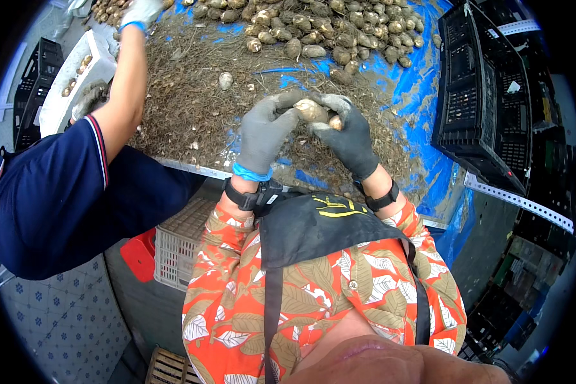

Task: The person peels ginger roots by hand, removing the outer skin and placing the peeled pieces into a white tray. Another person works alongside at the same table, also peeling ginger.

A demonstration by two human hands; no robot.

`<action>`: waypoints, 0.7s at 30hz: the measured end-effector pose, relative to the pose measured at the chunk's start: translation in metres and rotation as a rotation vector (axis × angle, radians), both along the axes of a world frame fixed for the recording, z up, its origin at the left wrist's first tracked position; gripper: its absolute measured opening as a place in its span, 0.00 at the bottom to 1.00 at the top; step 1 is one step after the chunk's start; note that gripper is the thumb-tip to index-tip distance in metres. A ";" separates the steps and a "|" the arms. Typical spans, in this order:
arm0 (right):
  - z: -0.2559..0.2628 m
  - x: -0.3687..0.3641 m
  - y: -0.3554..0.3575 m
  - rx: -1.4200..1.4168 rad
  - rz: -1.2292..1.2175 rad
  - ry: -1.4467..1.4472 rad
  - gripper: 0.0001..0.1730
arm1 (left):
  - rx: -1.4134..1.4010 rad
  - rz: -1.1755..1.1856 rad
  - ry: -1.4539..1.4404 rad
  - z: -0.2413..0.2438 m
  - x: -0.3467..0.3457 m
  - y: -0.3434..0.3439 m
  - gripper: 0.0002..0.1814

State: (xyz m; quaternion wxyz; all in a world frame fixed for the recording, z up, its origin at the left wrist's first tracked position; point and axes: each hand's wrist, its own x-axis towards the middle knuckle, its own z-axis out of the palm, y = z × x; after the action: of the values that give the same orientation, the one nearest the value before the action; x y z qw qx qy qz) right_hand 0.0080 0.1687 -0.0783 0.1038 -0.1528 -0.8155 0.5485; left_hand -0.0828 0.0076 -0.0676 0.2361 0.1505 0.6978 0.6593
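Observation:
Both of my hands wear dark grey work gloves and meet over the near part of the table. My left hand (266,132) grips one side of a pale brown corm (311,111), which looks like a small taro. On its other side, the fingers of my right hand (350,139) close around the same corm. A second, smaller piece (335,123) shows between my right thumb and fingers. Beneath the hands lies a mat of dry roots and soil (187,105) on a blue plastic sheet (417,129). One loose corm (225,80) rests on that debris, beyond my left hand.
A heap of soiled corms (336,24) covers the table's far side. Black plastic crates (482,96) stand at the right edge. On the left, a co-worker's arm (127,81) reaches across beside a white foam box (53,113). Under the table are a white crate (175,257) and a red stool (140,254).

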 end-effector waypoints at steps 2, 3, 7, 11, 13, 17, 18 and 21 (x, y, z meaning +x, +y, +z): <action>-0.004 0.000 -0.002 -0.378 -0.017 -0.012 0.31 | 0.050 -0.003 -0.086 -0.002 -0.003 -0.003 0.19; -0.002 0.001 0.000 -0.432 0.001 -0.077 0.31 | 0.074 -0.005 -0.130 -0.002 -0.004 -0.004 0.19; 0.005 -0.001 0.004 -0.359 0.106 -0.213 0.29 | 0.040 -0.037 -0.150 -0.011 -0.008 -0.005 0.16; 0.004 -0.002 0.000 -0.060 0.103 -0.119 0.28 | -0.127 -0.055 -0.045 -0.005 -0.010 -0.002 0.11; 0.004 -0.002 -0.001 -0.018 0.102 -0.080 0.28 | -0.215 -0.045 0.049 -0.002 -0.009 0.002 0.09; 0.001 -0.007 -0.005 0.035 -0.023 -0.084 0.30 | -0.240 -0.120 0.222 -0.005 -0.007 0.006 0.06; -0.001 -0.007 -0.005 0.067 -0.028 -0.048 0.30 | -0.222 -0.161 0.250 -0.008 -0.005 0.004 0.05; -0.008 -0.006 -0.001 0.151 0.007 0.012 0.31 | -0.214 -0.290 0.428 -0.013 -0.006 -0.001 0.04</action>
State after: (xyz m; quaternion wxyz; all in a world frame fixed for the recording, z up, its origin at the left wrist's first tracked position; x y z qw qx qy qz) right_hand 0.0016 0.1680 -0.0861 0.1182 -0.1384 -0.8545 0.4865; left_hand -0.0883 0.0070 -0.0808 0.1899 0.3591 0.7684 0.4945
